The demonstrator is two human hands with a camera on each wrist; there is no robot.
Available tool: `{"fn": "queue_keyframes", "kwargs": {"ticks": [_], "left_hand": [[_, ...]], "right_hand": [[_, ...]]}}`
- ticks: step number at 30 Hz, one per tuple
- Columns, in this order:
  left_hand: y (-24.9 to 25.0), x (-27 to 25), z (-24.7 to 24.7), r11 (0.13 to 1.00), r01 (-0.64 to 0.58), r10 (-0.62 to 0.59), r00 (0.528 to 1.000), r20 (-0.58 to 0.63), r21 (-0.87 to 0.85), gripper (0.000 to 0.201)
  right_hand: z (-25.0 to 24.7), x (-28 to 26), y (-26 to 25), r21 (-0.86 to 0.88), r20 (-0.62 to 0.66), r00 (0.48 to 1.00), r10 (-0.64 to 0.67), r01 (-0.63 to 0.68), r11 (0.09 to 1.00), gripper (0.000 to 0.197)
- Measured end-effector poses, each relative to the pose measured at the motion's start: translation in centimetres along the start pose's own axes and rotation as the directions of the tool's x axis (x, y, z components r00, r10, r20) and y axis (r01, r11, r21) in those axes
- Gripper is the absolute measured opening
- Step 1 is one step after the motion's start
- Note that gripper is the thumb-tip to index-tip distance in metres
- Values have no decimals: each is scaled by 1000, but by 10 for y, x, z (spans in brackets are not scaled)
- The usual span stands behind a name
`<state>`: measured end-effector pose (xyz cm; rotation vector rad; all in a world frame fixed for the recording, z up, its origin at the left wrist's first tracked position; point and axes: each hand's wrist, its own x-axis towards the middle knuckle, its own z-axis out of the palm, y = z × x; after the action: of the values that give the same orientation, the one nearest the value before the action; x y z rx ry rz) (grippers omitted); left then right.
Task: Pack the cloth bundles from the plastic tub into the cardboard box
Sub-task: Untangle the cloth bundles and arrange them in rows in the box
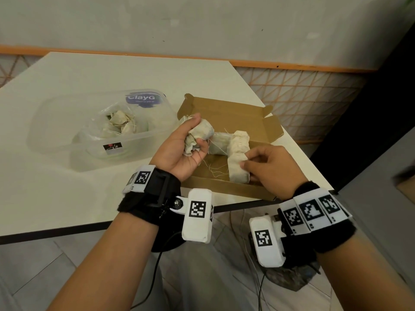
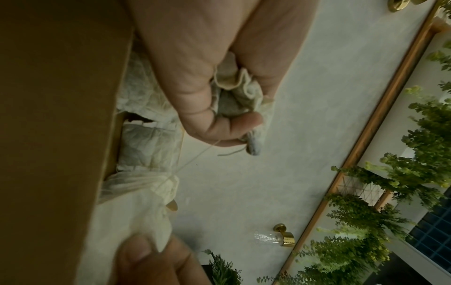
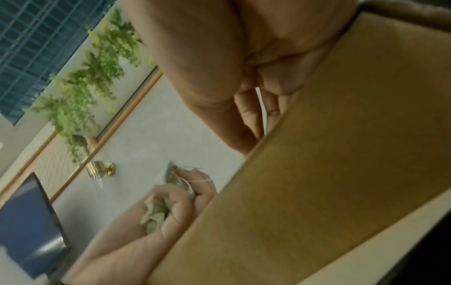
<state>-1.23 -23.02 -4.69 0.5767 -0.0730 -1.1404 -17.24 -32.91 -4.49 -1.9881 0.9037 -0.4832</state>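
Observation:
The open cardboard box [image 1: 226,107] lies on the table, right of the clear plastic tub [image 1: 56,122]. Inside the tub, several cream cloth bundles [image 1: 119,122] tied with string sit in a plastic bag. My left hand [image 1: 197,133] grips one cloth bundle [image 1: 202,129] above the box's left side; its crumpled end [image 2: 234,90] shows in my fist. My right hand [image 1: 247,160] pinches the nearest packed bundle [image 1: 237,176] at the box's front right. Two more bundles [image 1: 240,140] lie behind it. The box wall [image 3: 317,173] hides most of my right fingers [image 3: 251,115].
The white table [image 1: 89,70] ends just in front of the box and close on its right. The box's lid flap [image 1: 272,127] stands open at the far right. Loose strings [image 1: 215,169] trail on the box floor. A wall runs behind the table.

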Motion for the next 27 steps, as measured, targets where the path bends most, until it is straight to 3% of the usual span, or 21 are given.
{"fn": "queue_keyframes", "kwargs": {"ticks": [10, 16, 19, 21, 23, 27], "left_hand": [[0, -3, 1, 1000, -24, 24, 1000, 1, -1, 2], [0, -4, 0, 1000, -16, 16, 1000, 20, -9, 2], [-1, -4, 1, 1000, -22, 22, 999, 29, 2, 3], [0, -4, 1, 1000, -22, 22, 999, 28, 3, 3], [0, -4, 1, 1000, -20, 20, 999, 30, 1, 4], [0, -4, 2, 1000, -28, 28, 999, 23, -6, 5]], "right_hand": [[8, -1, -6, -320, -148, 987, -68, 17, 947, 2], [4, -10, -14, -454, -186, 977, -107, 11, 891, 19], [-4, -21, -20, -528, -207, 964, -165, 31, 849, 17], [-8, -31, -22, -558, -157, 957, -242, 116, 821, 12], [-8, -41, -23, -597, -16, 959, -283, 218, 772, 15], [0, -44, -15, -705, 181, 962, -204, 271, 655, 37]]}}
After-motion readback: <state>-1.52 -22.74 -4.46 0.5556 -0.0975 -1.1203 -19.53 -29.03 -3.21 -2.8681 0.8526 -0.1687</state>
